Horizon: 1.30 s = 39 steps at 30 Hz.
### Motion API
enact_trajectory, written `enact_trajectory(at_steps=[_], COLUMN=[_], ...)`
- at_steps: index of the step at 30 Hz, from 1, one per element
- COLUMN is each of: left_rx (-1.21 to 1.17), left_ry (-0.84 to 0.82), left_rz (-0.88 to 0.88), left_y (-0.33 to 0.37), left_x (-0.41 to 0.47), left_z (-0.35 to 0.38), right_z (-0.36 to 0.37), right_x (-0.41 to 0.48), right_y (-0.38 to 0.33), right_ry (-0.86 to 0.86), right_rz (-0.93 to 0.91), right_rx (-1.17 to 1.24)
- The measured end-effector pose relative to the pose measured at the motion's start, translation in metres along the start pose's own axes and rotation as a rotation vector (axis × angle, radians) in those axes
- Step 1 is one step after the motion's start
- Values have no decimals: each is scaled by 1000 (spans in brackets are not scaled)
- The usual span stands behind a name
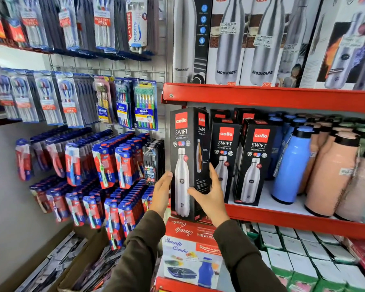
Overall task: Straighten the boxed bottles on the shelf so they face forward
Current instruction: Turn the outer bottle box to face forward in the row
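Note:
Three black Cello Swift bottle boxes stand in a row on the red middle shelf. The leftmost box stands at the shelf's front left corner, turned so both its front and right side show. My left hand presses against its left edge. My right hand wraps its right front corner, thumb on the front and fingers on the side. The middle box and the right box stand further back, angled slightly. More black boxes sit behind them.
Blue and peach bottles stand to the right on the same shelf. Modware bottle boxes fill the shelf above. Toothbrush packs hang on the wall at left. A Smarty Combo box lies below.

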<state>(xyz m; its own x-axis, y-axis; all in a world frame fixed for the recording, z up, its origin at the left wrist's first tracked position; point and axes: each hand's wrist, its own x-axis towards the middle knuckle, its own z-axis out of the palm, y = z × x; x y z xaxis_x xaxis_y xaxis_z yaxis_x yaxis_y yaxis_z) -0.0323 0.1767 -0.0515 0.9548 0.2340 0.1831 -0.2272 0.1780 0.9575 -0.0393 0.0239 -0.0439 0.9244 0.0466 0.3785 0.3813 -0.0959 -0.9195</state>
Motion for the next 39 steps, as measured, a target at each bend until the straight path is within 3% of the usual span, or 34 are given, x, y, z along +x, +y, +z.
enact_trajectory(at_steps=[7,15,22,29,39], left_rx=[74,84,303,236,175], left_ry=[-13,-38,-107,-143,-114], left_rz=[18,102,193,89,9], left_y=[3,18,10,-33,-31], left_x=[-4,11,56,90,80], left_z=[-6,-3,-4,-11,5], right_z=[-3,-3,3,12,19], right_x=[-4,20,42,53,61], right_y=[-8,-10,-2,10,28], right_ry=[-113,-94,-17,-70,-107], right_rz=[-57,-73,-76,28,104], right_rx=[-46,-119,-129,-122,-154])
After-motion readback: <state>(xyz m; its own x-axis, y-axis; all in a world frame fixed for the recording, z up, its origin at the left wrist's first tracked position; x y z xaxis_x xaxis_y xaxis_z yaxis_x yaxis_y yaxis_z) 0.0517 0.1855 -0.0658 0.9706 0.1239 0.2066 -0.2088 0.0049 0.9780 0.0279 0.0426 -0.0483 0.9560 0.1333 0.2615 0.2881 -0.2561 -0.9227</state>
